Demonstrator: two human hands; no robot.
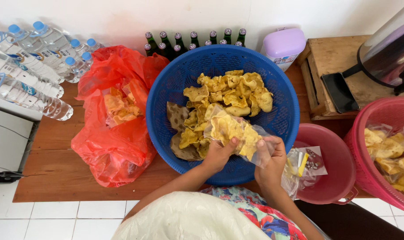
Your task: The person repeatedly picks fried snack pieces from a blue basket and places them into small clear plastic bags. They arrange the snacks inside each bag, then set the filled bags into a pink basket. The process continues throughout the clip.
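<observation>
Over blue basket (166, 89): clear bag (235, 131) of yellow chips (crinkled), left hand (217, 155), right hand (270, 159) each closed on it.

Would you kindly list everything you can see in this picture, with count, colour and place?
blue basket: one, blue, centre of the table
loose crackers: many, yellow, a few brown, inside the blue basket
bag of crackers: one, clear, over the basket's near side
red plastic bag: one, red, left of the basket, crackers inside
water bottles: several, clear with blue caps, far left
green bottles: about a dozen, by the wall
lilac container: one, behind the basket
pink basin: one, right of the basket, small packets on it
pink basket: one, far right, bagged crackers inside
wooden crate: one, top right, phone on it
left hand: grip on the bag
right hand: grip on the bag
</observation>
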